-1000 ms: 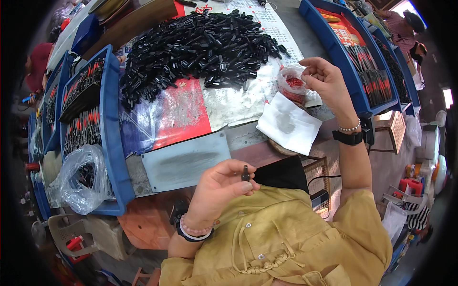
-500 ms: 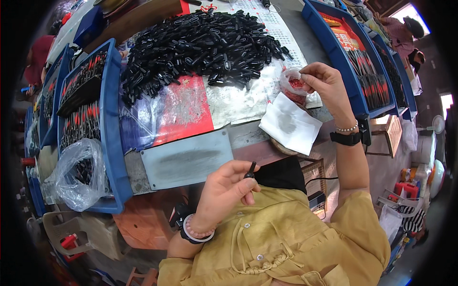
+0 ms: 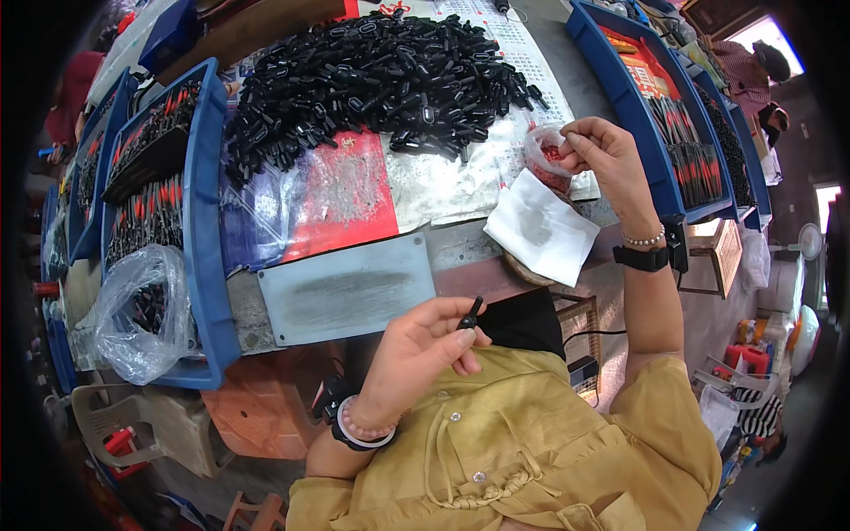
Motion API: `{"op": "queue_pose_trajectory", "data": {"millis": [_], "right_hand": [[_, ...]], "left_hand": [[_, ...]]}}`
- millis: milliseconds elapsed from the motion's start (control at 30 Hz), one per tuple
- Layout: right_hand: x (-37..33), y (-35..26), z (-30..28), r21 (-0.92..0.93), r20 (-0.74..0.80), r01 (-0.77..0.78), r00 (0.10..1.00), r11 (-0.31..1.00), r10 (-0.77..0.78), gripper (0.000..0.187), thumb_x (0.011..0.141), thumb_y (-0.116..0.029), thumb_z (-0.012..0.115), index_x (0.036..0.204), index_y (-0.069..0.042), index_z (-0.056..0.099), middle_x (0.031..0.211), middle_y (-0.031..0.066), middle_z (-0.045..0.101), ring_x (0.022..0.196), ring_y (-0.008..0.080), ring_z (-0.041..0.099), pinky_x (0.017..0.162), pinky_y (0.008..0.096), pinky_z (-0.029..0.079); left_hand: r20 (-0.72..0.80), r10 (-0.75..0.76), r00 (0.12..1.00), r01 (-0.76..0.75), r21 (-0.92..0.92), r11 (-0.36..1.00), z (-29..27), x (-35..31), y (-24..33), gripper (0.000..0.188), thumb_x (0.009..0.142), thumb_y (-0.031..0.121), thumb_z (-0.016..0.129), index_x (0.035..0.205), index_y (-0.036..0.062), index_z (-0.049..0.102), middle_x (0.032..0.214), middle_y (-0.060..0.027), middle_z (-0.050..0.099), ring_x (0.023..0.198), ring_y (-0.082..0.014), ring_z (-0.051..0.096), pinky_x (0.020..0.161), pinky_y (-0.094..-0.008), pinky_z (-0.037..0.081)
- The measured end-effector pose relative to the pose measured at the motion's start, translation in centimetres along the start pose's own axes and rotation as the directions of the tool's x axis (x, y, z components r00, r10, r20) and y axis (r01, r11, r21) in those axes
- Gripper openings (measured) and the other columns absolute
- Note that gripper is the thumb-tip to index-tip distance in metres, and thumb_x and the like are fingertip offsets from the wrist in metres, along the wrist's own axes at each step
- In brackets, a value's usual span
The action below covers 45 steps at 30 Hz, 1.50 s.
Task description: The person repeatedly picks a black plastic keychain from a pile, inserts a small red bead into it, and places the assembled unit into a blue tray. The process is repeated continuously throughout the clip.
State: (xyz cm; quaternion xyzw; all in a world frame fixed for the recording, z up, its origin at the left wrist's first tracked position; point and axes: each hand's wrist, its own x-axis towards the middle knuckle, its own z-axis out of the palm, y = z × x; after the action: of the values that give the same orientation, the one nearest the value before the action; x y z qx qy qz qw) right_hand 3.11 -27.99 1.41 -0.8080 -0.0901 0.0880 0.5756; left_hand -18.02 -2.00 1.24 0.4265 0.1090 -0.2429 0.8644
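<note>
My left hand [image 3: 425, 348], in front of my body, pinches a small black plastic part [image 3: 472, 314] with a thin stem pointing up and to the right. My right hand [image 3: 606, 159] is at the mouth of a small clear plastic bag [image 3: 542, 140] of tiny red pieces [image 3: 553, 152]. Its thumb and forefinger are pressed together by the rim; what they hold, if anything, is too small to make out. Beneath the bag lies a folded white paper [image 3: 540, 228]. A large heap of similar black parts [image 3: 372, 84] covers the far middle of the table.
Blue trays with rows of black and red pieces stand left [image 3: 212, 177] and right [image 3: 611, 80]. A crumpled clear bag [image 3: 142, 314] rests in the left tray. A smudged pale plate [image 3: 350, 288] lies along the near table edge. Other people are in the background.
The black part in my left hand has tilted slightly to the right. My right hand stays at the bag's mouth with fingertips pinched. The whole view has shifted a little.
</note>
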Motion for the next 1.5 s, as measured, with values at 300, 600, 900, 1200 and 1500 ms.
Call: {"op": "queue_pose_trajectory", "data": {"millis": [300, 600, 900, 1200, 1500], "right_hand": [[-0.3, -0.4, 0.1, -0.017, 0.010, 0.000, 1.000, 1.000, 0.000, 0.015, 0.091, -0.006, 0.061, 0.101, 0.006, 0.062, 0.083, 0.0075, 0.067, 0.074, 0.0095, 0.066, 0.064, 0.0200, 0.053], [0.1, -0.3, 0.0, 0.101, -0.040, -0.035, 0.998, 0.994, 0.040, 0.017, 0.092, -0.015, 0.062, 0.096, 0.002, 0.062, 0.079, 0.0038, 0.066, 0.067, 0.0070, 0.063, 0.060, 0.0186, 0.050], [0.3, -0.1, -0.9, 0.290, 0.011, -0.157, 0.987, 0.944, 0.161, 0.016, 0.089, -0.009, 0.065, 0.102, 0.001, 0.065, 0.081, 0.0029, 0.066, 0.067, 0.0051, 0.062, 0.060, 0.0172, 0.050], [-0.3, -0.9, 0.1, 0.217, 0.003, -0.128, 0.991, 0.968, 0.131, 0.026, 0.089, -0.005, 0.063, 0.113, 0.003, 0.060, 0.084, 0.0048, 0.066, 0.072, 0.0068, 0.064, 0.060, 0.0169, 0.052], [-6.3, -4.5, 4.9, 0.324, 0.257, -0.213, 0.957, 0.922, 0.130, 0.007, 0.089, -0.004, 0.061, 0.093, 0.002, 0.059, 0.082, 0.0075, 0.063, 0.066, 0.0099, 0.061, 0.058, 0.0210, 0.050]], "left_hand": [[0.002, -0.026, 1.000, 0.026, 0.002, 1.000, 0.3, 0.3, 0.0, 0.030, 0.093, 0.005, 0.055, 0.121, -0.0046, 0.054, 0.092, -0.0119, 0.066, 0.068, -0.0112, 0.063, 0.063, -0.0218, 0.051], [0.008, -0.040, 0.999, 0.040, -0.005, 0.999, 0.2, 0.3, 0.0, 0.030, 0.093, 0.006, 0.055, 0.121, -0.0046, 0.054, 0.091, -0.0120, 0.067, 0.067, -0.0110, 0.062, 0.061, -0.0216, 0.051], [0.018, -0.036, 0.999, 0.037, -0.021, 0.999, 0.0, 0.4, -0.1, 0.030, 0.093, 0.007, 0.055, 0.120, -0.0047, 0.054, 0.091, -0.0121, 0.066, 0.067, -0.0108, 0.062, 0.062, -0.0213, 0.051], [0.002, -0.041, 0.999, 0.041, -0.013, 0.999, 0.0, 0.3, -0.2, 0.031, 0.093, 0.007, 0.055, 0.121, -0.0063, 0.053, 0.091, -0.0124, 0.066, 0.067, -0.0108, 0.062, 0.062, -0.0215, 0.051], [0.001, 0.027, 1.000, -0.027, 0.030, 0.999, 0.6, 0.2, 0.6, 0.030, 0.094, 0.009, 0.054, 0.121, -0.0053, 0.052, 0.092, -0.0125, 0.066, 0.069, -0.0106, 0.061, 0.063, -0.0219, 0.051]]}}
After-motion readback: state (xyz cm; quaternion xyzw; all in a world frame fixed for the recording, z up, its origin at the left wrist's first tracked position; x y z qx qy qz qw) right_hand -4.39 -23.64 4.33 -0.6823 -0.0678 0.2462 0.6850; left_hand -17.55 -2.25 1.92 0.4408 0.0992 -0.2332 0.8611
